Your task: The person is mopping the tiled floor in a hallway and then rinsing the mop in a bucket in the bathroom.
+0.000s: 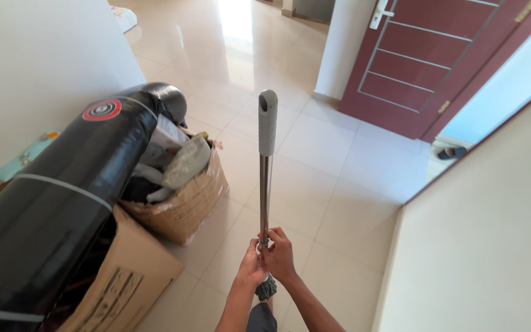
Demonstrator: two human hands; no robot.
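A mop stands upright in the head view, with a metal pole and a grey plastic grip at its top. My left hand and my right hand are both wrapped around the lower part of the pole, side by side. Just below my hands a bit of the grey-green mop head shows. The rest of the mop head is hidden behind my arms.
A long black cylinder lies across an open cardboard box on the left. Behind it a second cardboard box is stuffed with bags. Beige floor tiles lead to a dark red door. A white wall rises on the right.
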